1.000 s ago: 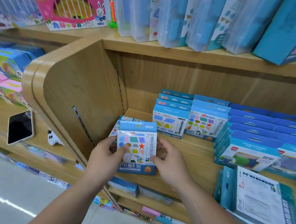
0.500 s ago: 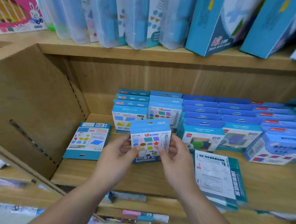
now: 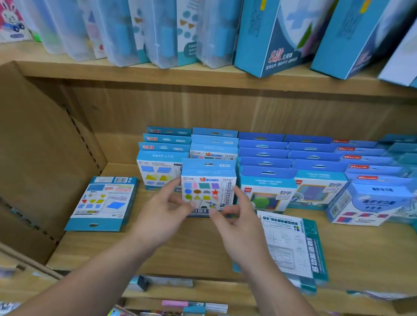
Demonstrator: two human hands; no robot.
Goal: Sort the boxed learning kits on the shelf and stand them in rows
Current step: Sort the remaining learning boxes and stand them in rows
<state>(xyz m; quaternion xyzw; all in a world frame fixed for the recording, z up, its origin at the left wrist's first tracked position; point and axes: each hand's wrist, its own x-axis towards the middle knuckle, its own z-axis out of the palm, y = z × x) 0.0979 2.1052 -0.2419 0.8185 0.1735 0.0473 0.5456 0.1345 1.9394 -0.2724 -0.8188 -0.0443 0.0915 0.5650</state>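
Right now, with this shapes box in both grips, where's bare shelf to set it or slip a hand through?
Bare shelf board lies front centre between the flat box at left and the flat pack at right, and front right beyond that pack. The standing rows behind are packed tight, box against box.

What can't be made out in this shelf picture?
Head view only:
Lower front of the shape-tile box, covered by the left hand and right hand.
Fronts of the rear boxes in each row, hidden by boxes ahead.
Tops of the upper-shelf boxes, cut by the frame edge.
Lower-shelf items, blurred.
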